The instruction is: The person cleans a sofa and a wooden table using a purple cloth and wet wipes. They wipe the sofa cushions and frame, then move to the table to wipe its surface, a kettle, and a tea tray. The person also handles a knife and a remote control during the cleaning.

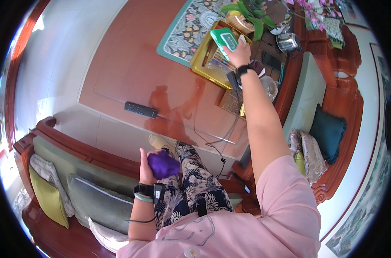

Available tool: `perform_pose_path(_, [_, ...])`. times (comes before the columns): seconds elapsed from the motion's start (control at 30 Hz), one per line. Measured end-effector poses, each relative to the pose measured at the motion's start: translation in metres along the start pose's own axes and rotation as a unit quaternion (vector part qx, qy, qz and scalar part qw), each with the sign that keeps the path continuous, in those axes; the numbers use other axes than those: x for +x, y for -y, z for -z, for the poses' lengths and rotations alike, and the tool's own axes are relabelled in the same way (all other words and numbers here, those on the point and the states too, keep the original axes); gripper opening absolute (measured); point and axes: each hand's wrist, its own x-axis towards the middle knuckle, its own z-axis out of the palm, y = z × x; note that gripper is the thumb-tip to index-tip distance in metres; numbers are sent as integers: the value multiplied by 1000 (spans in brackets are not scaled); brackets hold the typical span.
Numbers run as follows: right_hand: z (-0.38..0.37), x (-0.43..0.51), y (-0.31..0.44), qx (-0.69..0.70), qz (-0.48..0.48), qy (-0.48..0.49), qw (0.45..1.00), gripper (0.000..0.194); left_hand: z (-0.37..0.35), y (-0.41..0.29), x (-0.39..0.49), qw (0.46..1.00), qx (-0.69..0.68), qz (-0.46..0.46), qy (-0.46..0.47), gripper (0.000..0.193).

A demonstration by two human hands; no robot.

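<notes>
My left hand [147, 166] holds a bunched purple cloth [164, 164] in front of my lap. Stretched far forward, my right hand [239, 53] grips a green pack of wipes [224, 38] with a pale lid. The pack is tilted above a yellow open box [200, 66], which holds a clear bag of coloured sticks [222, 61] and other small items. Part of the box's contents is hidden by the pack and my hand.
A black power strip [140, 110] lies on the glossy wooden table [127, 74], with cables trailing to my right. Around the box are a patterned mat [174, 42], a plant basket [240, 24], a steel kettle [288, 42] and a dark phone [272, 61]. Cushioned wooden seats flank the table.
</notes>
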Motion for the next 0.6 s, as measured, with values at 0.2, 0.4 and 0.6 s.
perform_pose_path(0.2, [-11,9,-12,30,-35,61,997,83,-49,0,-3,956,287,-20,60,29])
perform_pose_path(0.4, [75,-141,-1,510,14,164,844,60,-128,-8,-16,929,343,-70,118,56])
perform_pose_path(0.6, [189,-299,4,482,136,168,849,67,-179,-2,-32,915,362,-52,173,47])
